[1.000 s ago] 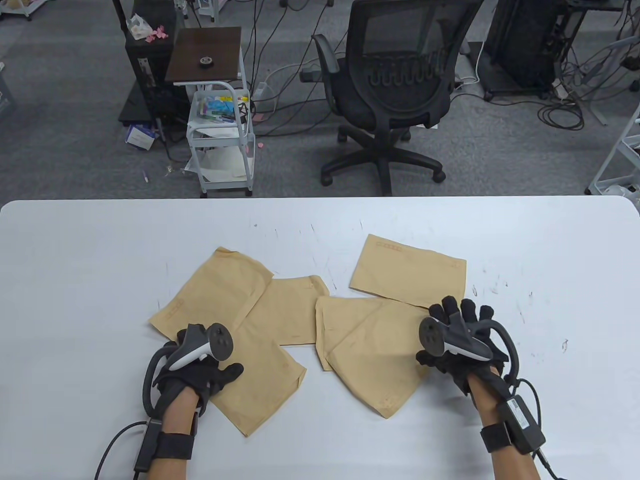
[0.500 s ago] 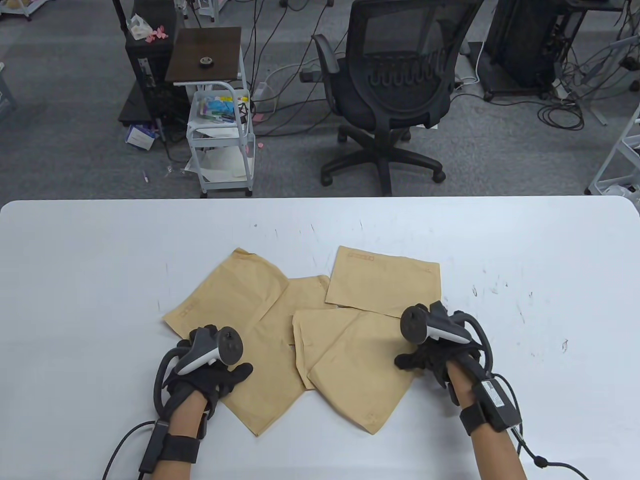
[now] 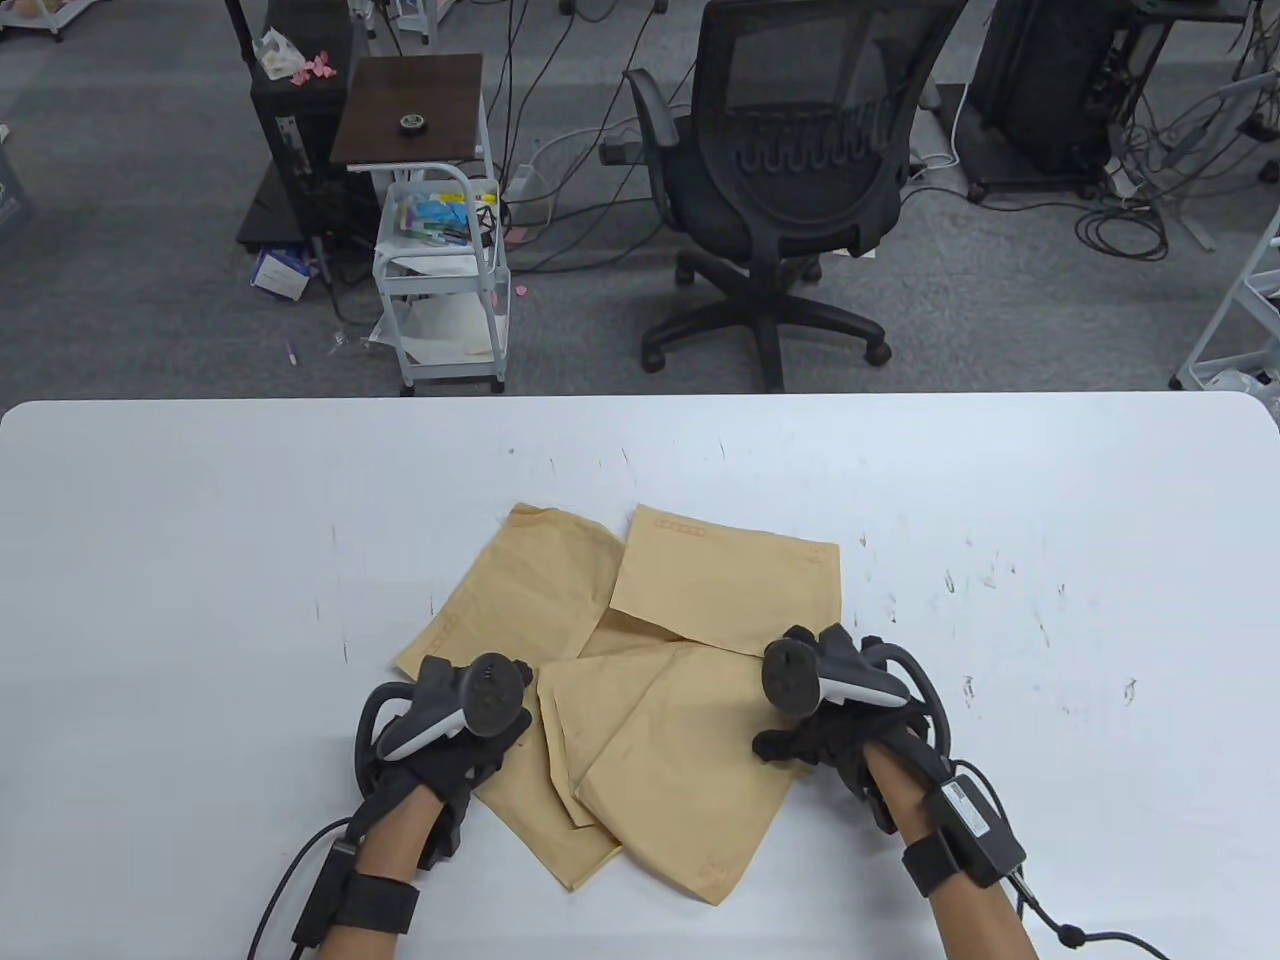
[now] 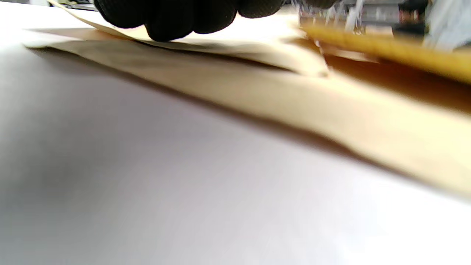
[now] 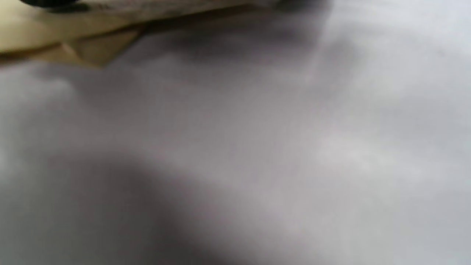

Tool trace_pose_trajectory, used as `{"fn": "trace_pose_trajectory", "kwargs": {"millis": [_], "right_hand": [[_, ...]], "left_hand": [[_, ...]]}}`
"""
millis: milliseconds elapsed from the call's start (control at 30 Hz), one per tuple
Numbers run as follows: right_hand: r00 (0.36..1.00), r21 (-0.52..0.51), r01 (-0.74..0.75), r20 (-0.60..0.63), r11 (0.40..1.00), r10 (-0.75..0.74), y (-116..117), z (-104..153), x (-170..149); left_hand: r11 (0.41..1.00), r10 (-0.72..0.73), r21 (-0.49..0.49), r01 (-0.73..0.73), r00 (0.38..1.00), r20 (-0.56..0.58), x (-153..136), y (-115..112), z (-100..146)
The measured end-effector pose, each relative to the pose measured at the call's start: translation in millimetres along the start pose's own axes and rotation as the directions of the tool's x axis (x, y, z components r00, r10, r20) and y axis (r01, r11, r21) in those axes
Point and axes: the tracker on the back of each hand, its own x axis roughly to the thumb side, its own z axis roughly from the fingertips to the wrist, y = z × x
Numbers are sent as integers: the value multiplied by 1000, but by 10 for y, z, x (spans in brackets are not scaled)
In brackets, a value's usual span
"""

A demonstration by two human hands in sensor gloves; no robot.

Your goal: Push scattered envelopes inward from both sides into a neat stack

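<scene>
Currently: brown paper envelopes (image 3: 640,690), loosely overlapped, mid-table, hands flanking.

Left to right, as I log it: my black-gloved left hand (image 3: 445,745) presses its fingertips (image 4: 165,18) on the pile's left edge; whether it is clenched I cannot tell. Envelopes fan at differing angles on the white table (image 3: 200,560), corners jutting. My black-gloved right hand (image 3: 835,735) rests against the right edge, curl unclear. Best practice, I judge: keep both palms low, push evenly inward, square corners without buckling.
</scene>
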Motion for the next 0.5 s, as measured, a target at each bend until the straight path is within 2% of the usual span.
{"fn": "trace_pose_trajectory", "kwargs": {"millis": [33,100,133,167,233,300,400,500], "right_hand": [[1000,-36,6,-9,999,-6,-19,18,-26],[1000,-37,6,-1,999,-6,15,6,-50],[1000,-6,1,2,1000,-1,76,-22,-44],[1000,19,-19,6,1000,18,131,-51,-29],[999,14,-49,13,999,48,125,-58,24],[998,12,-18,54,1000,17,92,-55,107],[995,6,-35,88,999,35,122,-65,225],[991,6,-72,111,997,71,140,-81,356]], "left_hand": [[1000,-8,-11,8,999,-31,-63,-10,-3],[986,-86,-153,69,991,-104,-204,-118,-34],[959,-122,-269,94,988,-92,-276,-223,-64],[942,-122,-322,97,991,-58,-293,-240,-64],[967,-24,-256,9,998,-55,-311,-203,-43],[974,25,-224,-32,999,-36,-287,-180,-47],[960,-1,-280,-4,1000,-17,-224,-235,-59],[962,-36,-268,46,999,40,-126,-235,-59]]}}
